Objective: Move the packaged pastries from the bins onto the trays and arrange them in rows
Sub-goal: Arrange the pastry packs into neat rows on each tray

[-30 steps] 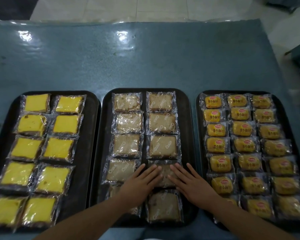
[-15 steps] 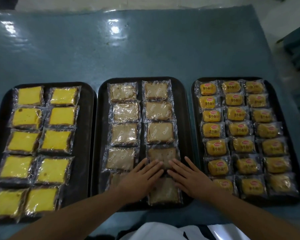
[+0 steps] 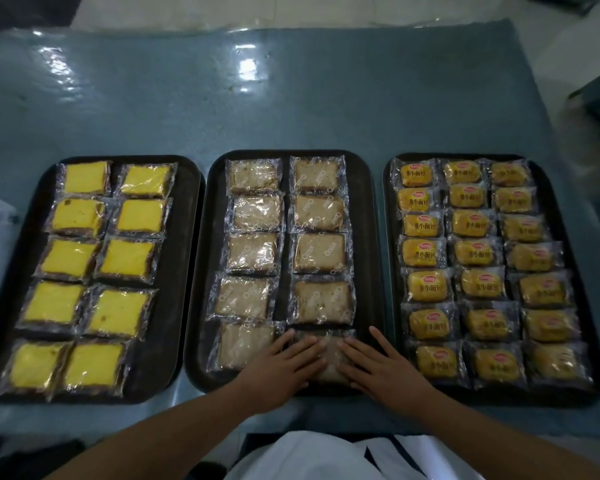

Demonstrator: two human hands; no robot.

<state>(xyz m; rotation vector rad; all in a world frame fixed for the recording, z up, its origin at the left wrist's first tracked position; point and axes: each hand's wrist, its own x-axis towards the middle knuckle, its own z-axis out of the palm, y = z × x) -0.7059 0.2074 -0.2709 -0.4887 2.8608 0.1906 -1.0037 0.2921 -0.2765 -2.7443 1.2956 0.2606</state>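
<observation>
Both hands lie flat, fingers straight: left hand (image 3: pixel 278 368) & right hand (image 3: pixel 381 370) press the near-right clear-wrapped brown cake slice (image 3: pixel 328 355) on the middle black plastic tray (image 3: pixel 364 202). Step looks like final straightening; all 3 trays seem full. Next: prob. just nudge it square w/ the column.

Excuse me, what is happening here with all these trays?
A person is setting packaged pastries in rows on three dark trays on a blue table. Both hands lie flat on the nearest brown cake pack in the middle tray: the left hand on its left side, the right hand on its right. The left tray holds two columns of yellow cakes, the right tray three columns of small buns. All three look nearly full.
</observation>
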